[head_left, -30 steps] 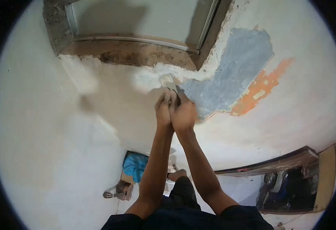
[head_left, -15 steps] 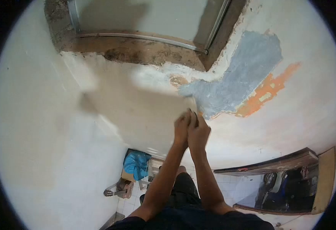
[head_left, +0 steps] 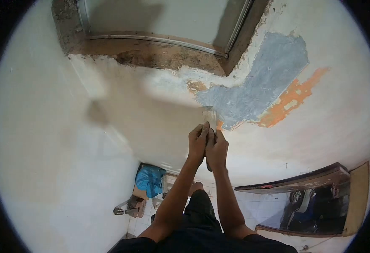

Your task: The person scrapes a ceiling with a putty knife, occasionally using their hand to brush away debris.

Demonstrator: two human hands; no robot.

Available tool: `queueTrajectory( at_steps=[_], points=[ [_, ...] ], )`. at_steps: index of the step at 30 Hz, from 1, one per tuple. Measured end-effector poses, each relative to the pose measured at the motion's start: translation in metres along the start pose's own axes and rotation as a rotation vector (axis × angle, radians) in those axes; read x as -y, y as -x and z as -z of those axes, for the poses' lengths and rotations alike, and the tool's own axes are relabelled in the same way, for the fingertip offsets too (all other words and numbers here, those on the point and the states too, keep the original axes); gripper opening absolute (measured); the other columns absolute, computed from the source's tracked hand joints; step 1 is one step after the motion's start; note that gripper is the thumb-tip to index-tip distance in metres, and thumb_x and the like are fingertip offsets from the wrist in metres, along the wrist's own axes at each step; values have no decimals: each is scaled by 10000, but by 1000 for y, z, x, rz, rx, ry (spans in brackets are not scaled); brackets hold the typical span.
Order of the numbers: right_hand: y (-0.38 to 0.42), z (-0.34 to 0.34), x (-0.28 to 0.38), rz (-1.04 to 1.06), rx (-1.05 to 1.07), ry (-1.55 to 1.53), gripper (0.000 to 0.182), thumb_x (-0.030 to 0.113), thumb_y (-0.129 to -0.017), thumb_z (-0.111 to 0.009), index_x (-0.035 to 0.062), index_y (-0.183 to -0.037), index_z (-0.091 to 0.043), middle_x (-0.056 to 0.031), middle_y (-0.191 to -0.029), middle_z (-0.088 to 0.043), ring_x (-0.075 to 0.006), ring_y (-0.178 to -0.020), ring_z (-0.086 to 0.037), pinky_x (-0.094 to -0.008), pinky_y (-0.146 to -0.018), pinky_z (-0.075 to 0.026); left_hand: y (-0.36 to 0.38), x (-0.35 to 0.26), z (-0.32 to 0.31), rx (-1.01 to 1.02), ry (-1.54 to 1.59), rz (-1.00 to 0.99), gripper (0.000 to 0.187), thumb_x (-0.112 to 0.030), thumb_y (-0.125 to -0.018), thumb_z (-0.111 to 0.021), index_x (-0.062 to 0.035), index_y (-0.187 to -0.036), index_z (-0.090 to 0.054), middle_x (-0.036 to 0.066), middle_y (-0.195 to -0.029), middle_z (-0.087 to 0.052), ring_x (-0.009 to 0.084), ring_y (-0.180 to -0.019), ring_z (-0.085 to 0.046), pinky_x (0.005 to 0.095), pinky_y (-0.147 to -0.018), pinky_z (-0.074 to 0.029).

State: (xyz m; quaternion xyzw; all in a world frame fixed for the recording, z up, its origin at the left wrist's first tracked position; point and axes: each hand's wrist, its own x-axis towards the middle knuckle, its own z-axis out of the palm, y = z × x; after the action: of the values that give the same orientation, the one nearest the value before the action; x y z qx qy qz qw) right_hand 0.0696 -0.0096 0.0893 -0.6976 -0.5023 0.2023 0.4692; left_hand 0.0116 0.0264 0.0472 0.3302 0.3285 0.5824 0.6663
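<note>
A scraper (head_left: 209,114) with a pale, flat blade lies against the wall at the lower left edge of a bare grey patch (head_left: 252,95). My left hand (head_left: 197,141) closes on its left side, thumb pointing up toward the blade. From the right, my right hand (head_left: 217,147) wraps round the dark handle, whose lower end sticks out below the fingers. Part of the handle is hidden between the two hands. An orange patch of exposed paint (head_left: 292,101) lies right of the grey one.
Above is a window (head_left: 159,21) with a rough, broken sill (head_left: 151,61). Down on the floor at left are a blue plastic bag (head_left: 150,179) and a guitar (head_left: 136,206). A doorway at lower right shows a motorcycle (head_left: 305,206).
Both hands have shifted slightly down and left, and more of the scraper's blade and handle end now shows. The wall patches look the same.
</note>
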Motion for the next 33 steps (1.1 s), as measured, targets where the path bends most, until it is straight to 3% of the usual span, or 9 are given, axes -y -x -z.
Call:
queueTrajectory(
  at_steps=[2,5,9,12,14,17,20,27,33],
  points=[
    [-2,1,3,-39,97,-46,255,190,-920,-470,-52,-943,-549,-247,-729,-604,-390,-649,-616,-414,-543,-461,0,-8,2,66,-44,17,266,-248,-952,-476,-41,-801,-547,-21,-633,-484,49,-588,-451,217,-519,-383],
    [-11,-8,-8,197,-28,-8,237,187,-918,-475,-45,-952,-507,-245,-754,-610,-375,-689,-636,-394,-555,-474,-5,-15,-8,52,52,-42,245,-249,-958,-462,-47,-844,-540,-17,-683,-502,49,-612,-462,215,-530,-393],
    [-21,-11,-1,191,-34,0,238,178,-914,-479,-37,-1009,-518,-238,-755,-613,-360,-684,-639,-386,-554,-476,-17,-4,-5,78,201,-16,243,-243,-961,-454,-37,-863,-539,-10,-727,-516,53,-637,-473,214,-556,-412],
    [-24,-12,1,182,-5,9,252,188,-910,-491,-11,-1058,-531,-219,-736,-621,-340,-660,-641,-387,-555,-484,-19,-12,-4,85,153,-36,237,-239,-952,-473,-32,-863,-548,-8,-739,-522,61,-635,-478,217,-570,-427],
    [-21,-11,2,217,-64,150,274,205,-902,-505,23,-1103,-543,-185,-785,-625,-299,-702,-645,-386,-576,-492,-15,-24,-9,-101,-103,-86,243,-233,-941,-498,-9,-885,-574,4,-766,-555,66,-647,-493,218,-583,-436],
    [-6,-4,18,378,-71,425,321,201,-901,-499,16,-1162,-522,-176,-882,-608,-296,-779,-631,-383,-615,-494,4,-45,-19,-96,-123,-179,261,-231,-932,-515,16,-923,-598,32,-797,-599,76,-684,-535,223,-603,-456],
    [2,-1,27,458,-110,394,325,151,-903,-490,-35,-1170,-502,-196,-867,-595,-358,-762,-607,-384,-674,-480,5,-43,10,62,-201,-40,278,-217,-936,-505,42,-952,-604,53,-787,-617,87,-711,-558,227,-627,-470],
    [9,0,21,204,153,-40,288,171,-937,-431,-32,-1129,-502,-237,-997,-566,-363,-907,-590,-419,-718,-482,10,-43,7,-106,-173,-162,281,-249,-944,-492,-9,-828,-580,3,-708,-537,74,-635,-508,226,-571,-443],
    [5,-4,26,150,137,-148,250,163,-938,-449,-7,-1109,-518,-193,-851,-622,-253,-772,-628,-344,-650,-489,17,-50,-13,-152,-32,-161,256,-219,-947,-490,-3,-833,-568,-7,-691,-526,49,-628,-450,228,-529,-393]
  ],
)
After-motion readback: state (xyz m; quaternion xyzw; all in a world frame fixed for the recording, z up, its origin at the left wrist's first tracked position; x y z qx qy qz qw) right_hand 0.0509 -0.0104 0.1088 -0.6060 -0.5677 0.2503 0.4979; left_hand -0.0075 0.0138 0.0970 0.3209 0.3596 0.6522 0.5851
